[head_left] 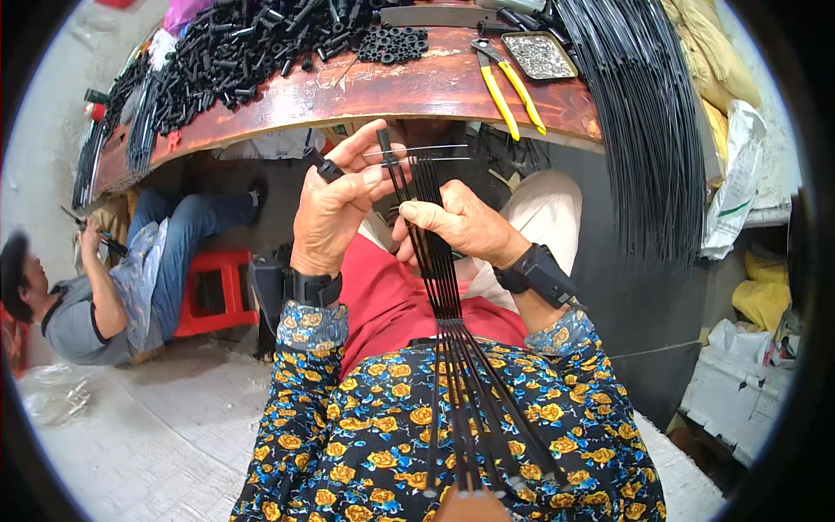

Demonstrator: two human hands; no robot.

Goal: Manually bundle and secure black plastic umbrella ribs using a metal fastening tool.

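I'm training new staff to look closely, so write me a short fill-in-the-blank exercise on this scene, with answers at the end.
1. The right hand grips a bundle of rods whose colour is ____.
2. The handles of the pliers on the table are coloured ____.
3. On the table, the tray lies to the ____ of the pliers.
4. The red stool stands on the picture's ____ side.

Missing words: black; yellow; right; left.
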